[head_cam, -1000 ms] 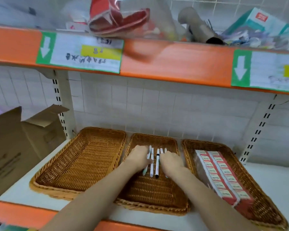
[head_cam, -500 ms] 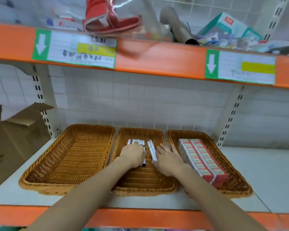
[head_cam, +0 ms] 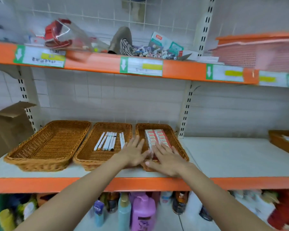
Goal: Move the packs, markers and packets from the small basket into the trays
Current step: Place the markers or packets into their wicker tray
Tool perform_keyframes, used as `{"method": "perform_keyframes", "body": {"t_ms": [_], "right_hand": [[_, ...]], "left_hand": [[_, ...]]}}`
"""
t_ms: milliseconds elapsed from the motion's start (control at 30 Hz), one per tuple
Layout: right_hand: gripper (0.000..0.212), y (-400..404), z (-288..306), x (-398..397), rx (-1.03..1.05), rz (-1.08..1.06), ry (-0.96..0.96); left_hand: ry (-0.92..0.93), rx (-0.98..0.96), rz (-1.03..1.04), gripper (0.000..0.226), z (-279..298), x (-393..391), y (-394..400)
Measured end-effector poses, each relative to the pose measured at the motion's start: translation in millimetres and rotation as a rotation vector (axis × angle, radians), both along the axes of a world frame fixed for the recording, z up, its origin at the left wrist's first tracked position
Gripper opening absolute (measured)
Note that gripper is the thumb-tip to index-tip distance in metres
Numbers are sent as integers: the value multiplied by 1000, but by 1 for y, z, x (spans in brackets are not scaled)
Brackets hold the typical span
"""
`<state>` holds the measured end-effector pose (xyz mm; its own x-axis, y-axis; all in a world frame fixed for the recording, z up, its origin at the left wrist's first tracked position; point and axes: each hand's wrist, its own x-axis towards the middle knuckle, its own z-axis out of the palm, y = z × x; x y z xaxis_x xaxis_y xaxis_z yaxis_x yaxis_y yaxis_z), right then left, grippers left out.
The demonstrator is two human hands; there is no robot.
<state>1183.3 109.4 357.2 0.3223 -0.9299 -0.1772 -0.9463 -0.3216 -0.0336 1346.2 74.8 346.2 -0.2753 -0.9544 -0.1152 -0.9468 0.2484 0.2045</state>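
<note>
Three wicker trays stand side by side on the white shelf. The left tray [head_cam: 47, 145] has nothing in it. The middle tray [head_cam: 92, 155] holds several white markers [head_cam: 108, 141] lying in a row. In the right tray [head_cam: 177, 140] lie red and white packs [head_cam: 154, 137]. My left hand [head_cam: 133, 153] hovers with straight, spread fingers over the gap between the middle and right trays. My right hand [head_cam: 165, 160] lies flat over the near end of the packs, fingers spread.
An orange mesh basket [head_cam: 257, 52] sits on the upper shelf at the right, beside loose clutter. A cardboard box [head_cam: 8, 127] stands at the left. Another wicker tray [head_cam: 284, 142] is at the far right. Bottles [head_cam: 142, 212] stand below the shelf.
Both hands left the markers in the middle tray and moved right toward the tray with the packs. The view pulled back and swung right.
</note>
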Motion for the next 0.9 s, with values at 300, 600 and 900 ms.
{"method": "perform_keyframes", "body": {"t_ms": [300,600,900], "right_hand": [[78,60,-25,-114,-35,-126,0],[74,66,-46,-222,-25,-335,-62],[74,43,-36,-354,-13,-548,-10]], "left_hand": [[-52,-39,-96,74,-5,-110,45],[-78,-71,-270,73,-18,-232,22],[8,5,-456,71,-32,-368,-23]]}}
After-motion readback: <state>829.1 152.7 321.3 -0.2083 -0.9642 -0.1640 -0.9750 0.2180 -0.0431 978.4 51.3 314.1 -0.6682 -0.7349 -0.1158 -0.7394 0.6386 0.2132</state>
